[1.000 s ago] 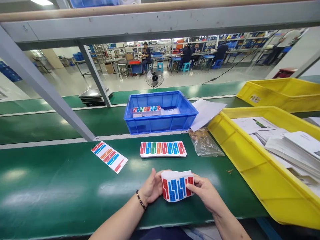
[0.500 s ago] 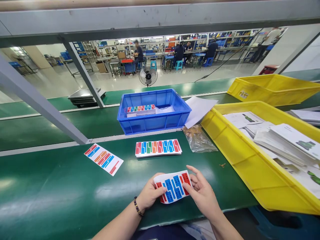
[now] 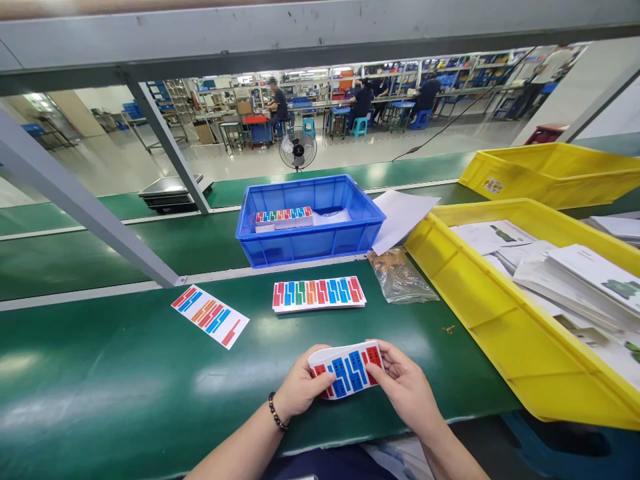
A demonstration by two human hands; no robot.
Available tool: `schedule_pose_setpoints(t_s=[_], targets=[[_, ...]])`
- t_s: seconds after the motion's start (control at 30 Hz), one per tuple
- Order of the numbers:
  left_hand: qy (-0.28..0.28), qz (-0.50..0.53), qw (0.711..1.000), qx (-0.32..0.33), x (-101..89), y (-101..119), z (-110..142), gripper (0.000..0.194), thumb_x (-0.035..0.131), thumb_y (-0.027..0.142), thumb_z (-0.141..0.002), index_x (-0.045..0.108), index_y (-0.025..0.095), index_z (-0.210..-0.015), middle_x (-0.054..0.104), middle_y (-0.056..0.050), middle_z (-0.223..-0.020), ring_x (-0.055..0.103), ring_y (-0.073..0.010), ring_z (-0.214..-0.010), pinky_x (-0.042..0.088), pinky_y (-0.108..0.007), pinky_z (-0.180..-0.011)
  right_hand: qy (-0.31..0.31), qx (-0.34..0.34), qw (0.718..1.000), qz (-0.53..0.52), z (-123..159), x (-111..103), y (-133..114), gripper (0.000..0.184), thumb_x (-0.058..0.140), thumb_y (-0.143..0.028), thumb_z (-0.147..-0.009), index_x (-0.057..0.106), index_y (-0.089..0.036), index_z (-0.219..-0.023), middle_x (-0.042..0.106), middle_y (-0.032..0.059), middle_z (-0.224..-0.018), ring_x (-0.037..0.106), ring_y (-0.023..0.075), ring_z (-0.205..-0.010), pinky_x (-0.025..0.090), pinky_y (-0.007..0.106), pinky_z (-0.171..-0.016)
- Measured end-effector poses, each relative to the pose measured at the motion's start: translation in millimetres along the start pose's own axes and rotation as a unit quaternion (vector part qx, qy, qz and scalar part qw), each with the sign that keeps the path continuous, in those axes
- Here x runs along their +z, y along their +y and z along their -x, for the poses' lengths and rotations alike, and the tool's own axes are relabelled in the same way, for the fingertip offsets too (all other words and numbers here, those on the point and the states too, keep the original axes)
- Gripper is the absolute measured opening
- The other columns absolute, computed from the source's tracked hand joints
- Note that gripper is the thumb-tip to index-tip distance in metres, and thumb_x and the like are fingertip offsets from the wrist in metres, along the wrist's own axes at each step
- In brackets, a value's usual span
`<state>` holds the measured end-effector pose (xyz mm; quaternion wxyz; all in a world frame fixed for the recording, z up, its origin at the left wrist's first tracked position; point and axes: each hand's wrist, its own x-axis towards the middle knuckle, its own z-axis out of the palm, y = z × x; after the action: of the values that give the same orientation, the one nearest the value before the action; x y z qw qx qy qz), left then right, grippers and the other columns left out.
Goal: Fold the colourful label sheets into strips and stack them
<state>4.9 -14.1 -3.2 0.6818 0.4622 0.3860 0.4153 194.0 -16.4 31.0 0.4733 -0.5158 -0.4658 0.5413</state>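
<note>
Between both hands is a white sticker sheet with red and blue printed labels, its left end curled over. My left hand, with a beaded bracelet at the wrist, pinches the left end, thumb on top. My right hand grips the right end, thumb on the printed face and fingers behind. Just beyond the hands lies a stack of similar sticker sheets with red, blue, green and orange labels. Off to the left, a single sticker sheet lies at a slant, with some labels absent from it.
A blue bin behind the stack holds more sticker sheets. On the right, a yellow bin contains printed booklets; another yellow bin stands behind it. A clear plastic bag and white paper lie between bins. A slanted metal post rises at left.
The fingers of my right hand, raised and spread before, have closed behind the sheet's right end. The sheet's left end now curls over more. The view has shifted slightly.
</note>
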Motion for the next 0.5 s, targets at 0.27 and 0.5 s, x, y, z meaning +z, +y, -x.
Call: schedule_pose_setpoints(t_s=[0.27,0.5], targets=[[0.039,-0.139,0.99,-0.003,-5.4,-1.5,-2.2,0.033,0.057,0.046,-0.071,0.049,0.014,-0.067,0.048,0.003,-0.058,0.042,-0.008,-0.053,0.035,-0.021,-0.053,-0.05,0.06,0.997,-0.012,-6.7,-4.8,5.4,0.03,0.073,-0.043,-0.059,0.06,-0.017,-0.068,0.069,0.0036,-0.067,0.064,0.0189,-0.064,0.052,0.03,-0.062],[0.074,-0.122,0.986,-0.084,-6.4,12.3,-12.0,0.033,0.07,0.038,-0.059,0.045,0.015,-0.056,0.049,0.005,-0.051,0.044,-0.0075,-0.048,0.035,-0.021,-0.049,-0.095,0.13,0.986,-0.034,-14.1,-4.5,14.7,0.032,0.077,-0.041,-0.052,0.06,-0.017,-0.065,0.071,0.0034,-0.066,0.067,0.0217,-0.065,0.053,0.036,-0.066]])
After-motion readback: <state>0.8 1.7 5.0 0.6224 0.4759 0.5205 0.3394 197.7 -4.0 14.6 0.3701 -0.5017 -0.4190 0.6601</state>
